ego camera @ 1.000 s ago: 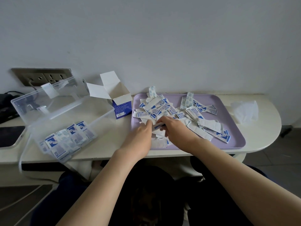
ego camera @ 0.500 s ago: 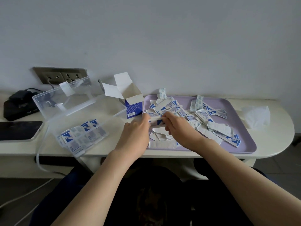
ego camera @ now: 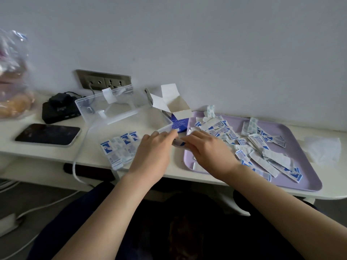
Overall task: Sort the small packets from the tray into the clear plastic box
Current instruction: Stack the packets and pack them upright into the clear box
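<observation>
My left hand (ego camera: 154,154) and right hand (ego camera: 210,152) meet fingertip to fingertip. Both are curled, and together they pinch a small bundle of packets (ego camera: 178,143), the left hand on its left end and the right hand on its right end. Most of the bundle is hidden under my fingers. Only a strip of white paper with a blue mark shows between them. It sits just at the left rim of the tray (ego camera: 304,166), beside the near right corner of the clear plastic box (ego camera: 165,126).

Both palms face down, knuckles up, and my bare forearms reach in from the table's (ego camera: 47,152) front edge. The right wrist lies over the tray's near left corner.

The tray is flat, matte lilac plastic with rounded corners. It holds a loose heap of packets (ego camera: 244,139): thin, crinkled paper strips, white with blue print. The box is thin and see-through, and its hinged lid (ego camera: 105,104) stands open toward the wall. A row of packets (ego camera: 120,149) lies flat across its near side. An opened blue-and-white carton (ego camera: 179,119) stands between the box and the tray, toward the table's back edge.
</observation>
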`<state>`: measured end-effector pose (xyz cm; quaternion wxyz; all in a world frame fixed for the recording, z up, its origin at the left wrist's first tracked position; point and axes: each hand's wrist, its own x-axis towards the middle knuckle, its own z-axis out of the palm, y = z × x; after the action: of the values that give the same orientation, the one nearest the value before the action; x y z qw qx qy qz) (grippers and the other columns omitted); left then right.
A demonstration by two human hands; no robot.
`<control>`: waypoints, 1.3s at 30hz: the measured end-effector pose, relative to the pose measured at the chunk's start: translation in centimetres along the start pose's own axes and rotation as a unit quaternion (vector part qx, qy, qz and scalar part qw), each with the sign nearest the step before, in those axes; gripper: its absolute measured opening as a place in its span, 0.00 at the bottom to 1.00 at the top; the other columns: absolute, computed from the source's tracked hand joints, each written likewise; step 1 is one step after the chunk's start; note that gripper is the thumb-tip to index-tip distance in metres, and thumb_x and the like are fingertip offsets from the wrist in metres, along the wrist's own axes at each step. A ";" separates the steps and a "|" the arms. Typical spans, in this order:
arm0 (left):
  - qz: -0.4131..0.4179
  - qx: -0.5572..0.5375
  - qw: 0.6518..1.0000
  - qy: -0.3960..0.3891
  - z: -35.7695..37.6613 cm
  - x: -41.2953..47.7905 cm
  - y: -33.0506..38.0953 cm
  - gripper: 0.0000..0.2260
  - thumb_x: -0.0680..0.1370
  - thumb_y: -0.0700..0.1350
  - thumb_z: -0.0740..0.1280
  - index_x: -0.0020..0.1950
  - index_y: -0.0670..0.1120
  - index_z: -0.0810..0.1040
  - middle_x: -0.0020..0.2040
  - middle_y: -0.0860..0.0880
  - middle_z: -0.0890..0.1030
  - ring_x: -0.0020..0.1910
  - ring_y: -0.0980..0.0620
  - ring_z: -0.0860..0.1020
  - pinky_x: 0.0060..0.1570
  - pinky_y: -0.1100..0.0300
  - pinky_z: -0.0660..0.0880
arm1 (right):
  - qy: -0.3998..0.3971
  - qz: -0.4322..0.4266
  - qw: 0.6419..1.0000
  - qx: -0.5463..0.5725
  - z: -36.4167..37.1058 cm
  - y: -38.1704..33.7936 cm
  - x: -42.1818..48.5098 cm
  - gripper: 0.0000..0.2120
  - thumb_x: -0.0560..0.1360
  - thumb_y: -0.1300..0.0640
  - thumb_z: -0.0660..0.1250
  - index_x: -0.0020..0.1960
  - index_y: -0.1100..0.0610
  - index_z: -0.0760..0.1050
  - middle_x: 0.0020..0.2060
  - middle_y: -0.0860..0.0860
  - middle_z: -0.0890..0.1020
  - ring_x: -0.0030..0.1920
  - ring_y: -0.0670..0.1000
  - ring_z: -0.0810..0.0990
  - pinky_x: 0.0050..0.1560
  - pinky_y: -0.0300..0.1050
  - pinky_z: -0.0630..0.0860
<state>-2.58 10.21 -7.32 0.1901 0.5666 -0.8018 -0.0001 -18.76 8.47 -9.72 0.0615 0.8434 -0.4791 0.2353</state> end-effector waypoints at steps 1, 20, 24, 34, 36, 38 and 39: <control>-0.002 -0.007 1.000 0.010 -0.2 -0.1 -0.3 0.15 0.77 0.32 0.55 0.58 0.49 0.70 0.47 0.50 0.75 0.47 0.47 0.71 0.40 0.60 0.54 | 0.011 -0.006 1.000 0.003 -0.1 -0.5 0.4 0.05 0.73 0.60 0.65 0.43 0.55 0.80 0.32 0.50 0.78 0.32 0.54 0.77 0.30 0.41 0.68; -0.098 0.036 0.994 -0.017 -1.8 -2.5 -11.0 0.05 0.78 0.53 0.63 0.51 0.55 0.76 0.51 0.56 0.76 0.55 0.52 0.70 0.51 0.58 0.60 | -0.074 0.096 0.982 0.142 3.8 -8.3 12.6 0.21 0.76 0.49 0.59 0.28 0.58 0.66 0.24 0.55 0.71 0.28 0.56 0.66 0.33 0.48 0.65; -0.123 0.035 0.992 -0.022 -2.4 -2.6 -12.4 0.02 0.79 0.48 0.62 0.46 0.55 0.72 0.48 0.55 0.78 0.53 0.51 0.70 0.52 0.57 0.61 | -0.175 0.132 0.972 0.089 5.7 -7.8 14.3 0.22 0.76 0.52 0.60 0.24 0.56 0.65 0.21 0.51 0.68 0.27 0.53 0.67 0.30 0.42 0.62; -0.156 -0.001 0.987 -0.032 -2.1 -2.8 -13.1 0.08 0.79 0.41 0.61 0.44 0.53 0.67 0.45 0.54 0.75 0.47 0.51 0.67 0.47 0.57 0.59 | -0.358 0.202 0.908 -0.075 8.9 -6.1 16.6 0.08 0.77 0.59 0.60 0.47 0.65 0.72 0.47 0.59 0.76 0.44 0.54 0.77 0.44 0.39 0.72; -0.155 -0.008 0.987 -0.030 -2.1 -2.8 -13.1 0.08 0.79 0.41 0.62 0.44 0.53 0.68 0.44 0.54 0.74 0.46 0.52 0.66 0.47 0.57 0.59 | -0.379 0.186 0.901 -0.102 9.4 -6.1 16.6 0.14 0.77 0.57 0.61 0.58 0.65 0.71 0.52 0.59 0.77 0.53 0.56 0.76 0.53 0.43 0.71; -0.155 -0.014 0.987 -0.032 -2.2 -2.8 -13.2 0.08 0.79 0.41 0.62 0.44 0.53 0.68 0.43 0.54 0.73 0.46 0.52 0.66 0.47 0.56 0.59 | -0.390 0.183 0.896 -0.104 10.0 -6.3 16.6 0.15 0.77 0.56 0.62 0.60 0.65 0.70 0.52 0.58 0.77 0.51 0.56 0.74 0.54 0.44 0.70; -0.155 -0.018 0.987 -0.035 -2.3 -2.7 -13.2 0.08 0.79 0.41 0.62 0.44 0.53 0.67 0.43 0.54 0.73 0.46 0.52 0.66 0.47 0.56 0.59 | -0.398 0.195 0.891 -0.095 10.1 -6.5 16.6 0.16 0.77 0.57 0.62 0.60 0.66 0.70 0.51 0.57 0.77 0.51 0.55 0.74 0.53 0.45 0.71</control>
<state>10.93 8.46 -8.88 0.1700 0.6801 -0.7103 -0.0638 -2.76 -4.37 -10.29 -0.1016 0.7463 -0.6383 -0.1594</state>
